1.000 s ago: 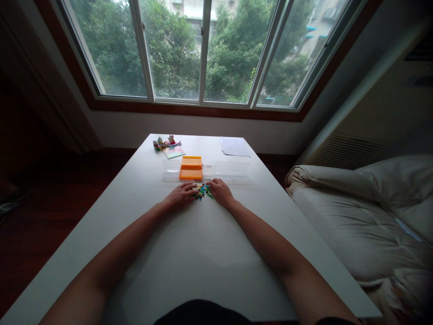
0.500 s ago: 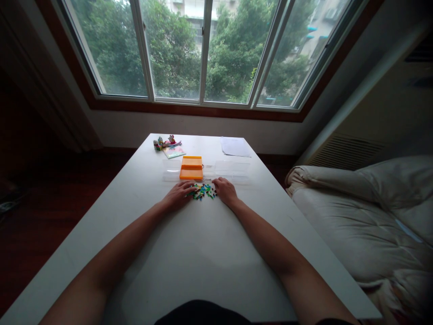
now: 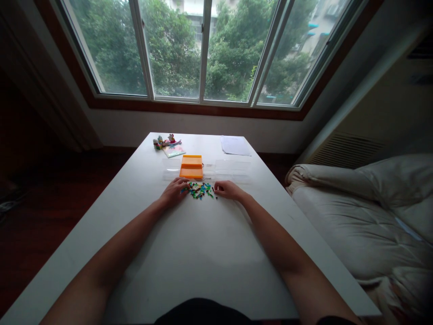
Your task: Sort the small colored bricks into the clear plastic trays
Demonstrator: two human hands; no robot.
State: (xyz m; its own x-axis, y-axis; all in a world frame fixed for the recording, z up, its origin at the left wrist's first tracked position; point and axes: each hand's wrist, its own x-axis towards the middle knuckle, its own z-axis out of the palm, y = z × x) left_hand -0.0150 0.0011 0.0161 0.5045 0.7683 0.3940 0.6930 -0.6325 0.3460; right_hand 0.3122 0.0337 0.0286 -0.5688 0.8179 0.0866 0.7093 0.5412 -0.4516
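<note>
A small heap of colourful toy bricks (image 3: 200, 190) lies on the white table (image 3: 189, 253) between my hands. My left hand (image 3: 174, 191) rests palm down at the heap's left edge, fingers curled and touching the bricks. My right hand (image 3: 227, 189) lies at the heap's right side, fingers bent inward with the tips near the bricks. I cannot make out whether either hand holds a brick. Just behind the heap stands an orange tray (image 3: 191, 166) on clear plastic boxes (image 3: 232, 168).
At the table's far left sit small built toy figures (image 3: 164, 141) and a booklet (image 3: 173, 151). A sheet of paper (image 3: 234, 146) lies at the far right. A bed with a white duvet (image 3: 368, 212) is close to the table's right edge. Windows are beyond.
Both hands have drawn apart, the left to the left and the right to the right, and the bricks now lie spread out a little wider between them.
</note>
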